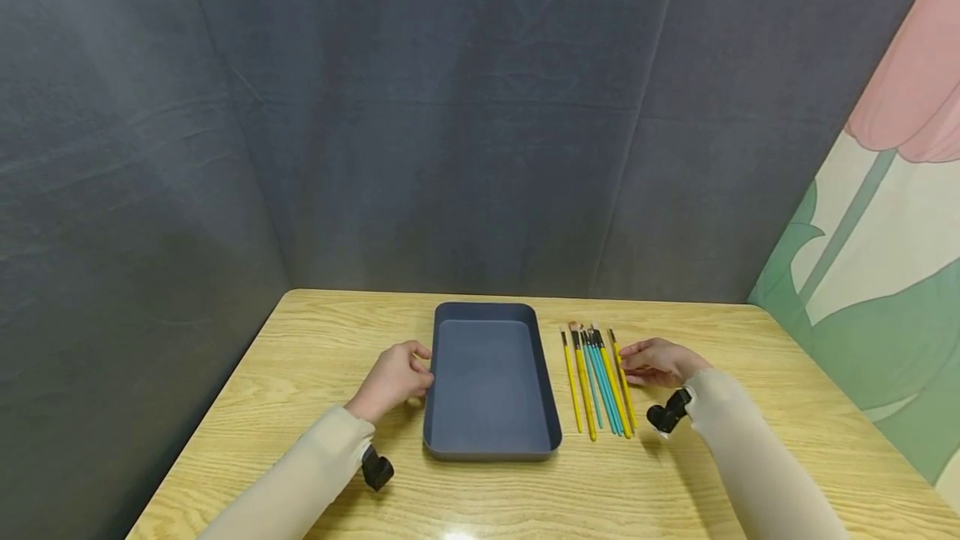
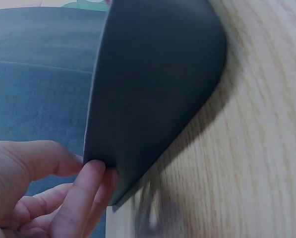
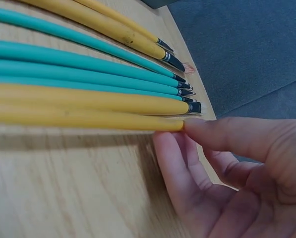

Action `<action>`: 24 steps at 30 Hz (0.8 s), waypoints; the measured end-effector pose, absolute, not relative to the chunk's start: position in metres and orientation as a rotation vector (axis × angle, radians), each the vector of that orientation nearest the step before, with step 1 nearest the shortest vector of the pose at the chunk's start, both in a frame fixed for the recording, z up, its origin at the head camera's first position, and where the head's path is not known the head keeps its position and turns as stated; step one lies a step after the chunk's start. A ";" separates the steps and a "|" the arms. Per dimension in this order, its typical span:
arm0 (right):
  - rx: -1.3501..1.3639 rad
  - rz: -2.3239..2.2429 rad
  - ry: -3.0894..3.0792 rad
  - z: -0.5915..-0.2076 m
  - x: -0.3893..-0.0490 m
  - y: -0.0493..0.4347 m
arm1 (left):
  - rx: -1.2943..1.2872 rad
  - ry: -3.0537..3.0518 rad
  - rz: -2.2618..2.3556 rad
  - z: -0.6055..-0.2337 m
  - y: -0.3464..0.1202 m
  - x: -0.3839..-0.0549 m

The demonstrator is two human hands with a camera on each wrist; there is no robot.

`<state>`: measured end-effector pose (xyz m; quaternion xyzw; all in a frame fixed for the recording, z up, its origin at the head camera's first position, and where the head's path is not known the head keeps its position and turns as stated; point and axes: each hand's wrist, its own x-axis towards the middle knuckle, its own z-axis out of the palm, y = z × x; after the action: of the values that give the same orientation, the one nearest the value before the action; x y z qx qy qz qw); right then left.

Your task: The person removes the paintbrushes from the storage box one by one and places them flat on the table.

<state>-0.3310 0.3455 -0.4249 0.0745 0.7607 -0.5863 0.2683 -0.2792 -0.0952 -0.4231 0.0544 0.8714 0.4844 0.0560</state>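
Note:
A dark grey rectangular tray (image 1: 491, 390) lies on the table with its inside bare. My left hand (image 1: 396, 377) is at its left side; in the left wrist view, the fingertips (image 2: 90, 171) and thumb pinch the edge of the wall. To the right of the tray, several paintbrushes with yellow and turquoise handles (image 1: 600, 382) lie side by side, bristles pointing away from me. My right hand (image 1: 660, 362) pinches the rightmost yellow paintbrush (image 3: 113, 119) between thumb and fingers near its bristle end. That brush's tip is hidden behind the thumb in the right wrist view.
The light wood table (image 1: 315, 415) ends at a dark grey curtain (image 1: 450, 148) at the back and left. On the right stands a wall panel (image 1: 877, 290) painted with a pink flower. Each sleeve carries a small black wrist camera (image 1: 669, 412).

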 end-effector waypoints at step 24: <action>0.301 -1.561 2.046 -0.420 -0.331 0.337 | 0.168 2.654 1.448 -0.423 -0.096 -0.280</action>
<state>-0.3309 0.3369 -0.4197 0.1118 0.7599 -0.5798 0.2719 -0.2801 -0.0961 -0.4230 0.0554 0.8750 0.4776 0.0569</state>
